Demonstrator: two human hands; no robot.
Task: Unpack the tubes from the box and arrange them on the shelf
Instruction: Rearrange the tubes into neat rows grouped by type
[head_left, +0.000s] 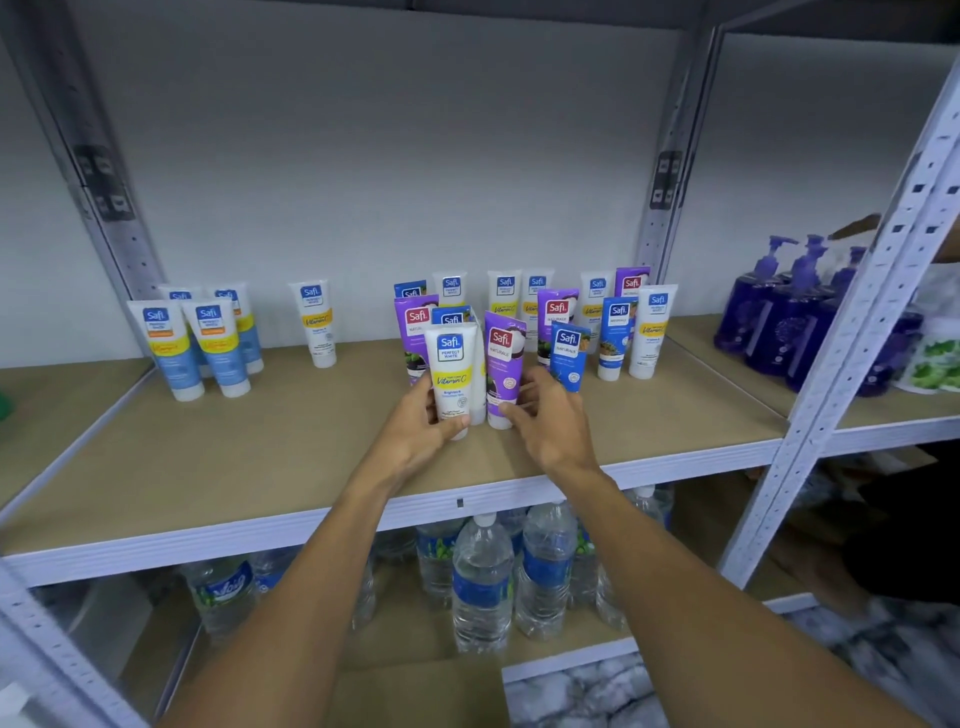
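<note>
Fingers — one white tube gripped, one purple tube gripped

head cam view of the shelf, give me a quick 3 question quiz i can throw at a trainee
1. True or false: the left hand grips a white tube marked Vitamin C.
2. What stands below the shelf? A water bottles; B paint cans; C folded towels.
3. Fill in: the purple tube at the front is held by the ___.
Key: 1 true; 2 A; 3 right hand
</note>
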